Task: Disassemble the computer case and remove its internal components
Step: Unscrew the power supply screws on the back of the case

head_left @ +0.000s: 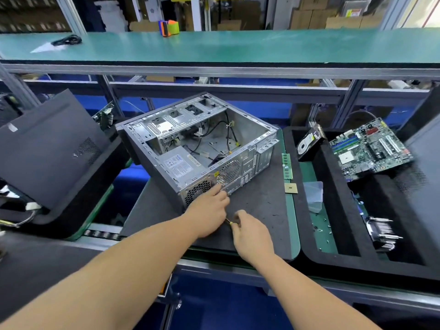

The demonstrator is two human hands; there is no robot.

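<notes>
Your left hand (209,210) reaches fwd to the rear panel of the computer case (197,144), its fingers (220,190) curled w/ tips touching the perforated metal near the PSU (178,163) vent; whether they pinch a screw or just steady the case you can't tell, the tips are too small to read. Your right hand (250,236) sits just behind and right of the left, fingers clamped on a thin screwdriver (228,221) w/ a yellow bit of handle showing; most of the tool is hidden in the fist, and its tip is lost behind the left hand. Probably you're working the PSU's rear screws: the case lies on its side on the dark desk (262,210) mat w/ the open side up and rear panel turned toward you, so the screws face the fingers. Inside, PSU and loose cables remain; the board area looks stripped. Right of your fingers lie parts already out: RAM stick (287,166) and CPU (291,188) close by, then hard drive (308,141), motherboard (371,148) and heatsink (382,233) in the black tray (333,263), which is cut off at the frame edge. Far left of the fingers leans the side panel (52,148), parked clear of the work.
</notes>
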